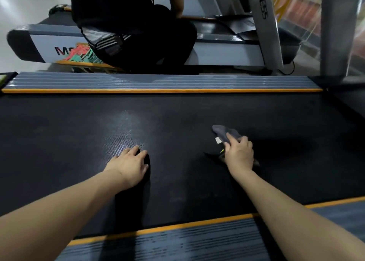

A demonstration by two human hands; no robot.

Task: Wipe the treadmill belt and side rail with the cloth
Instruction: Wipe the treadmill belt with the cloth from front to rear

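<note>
Head view. One black textured treadmill belt (177, 122) spans mid-frame, two grey ribbed, orange-edged side rails (158, 82) above and below it. One grey cloth (225, 134), centre right, gripped by the right hand (240, 156). Left hand (128, 165) flat on belt, fingers spread. One seated person (128, 23), upper frame.

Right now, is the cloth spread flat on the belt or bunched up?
Bunched up. The cloth is a crumpled grey lump on the belt, and the right hand presses on its near part.
</note>
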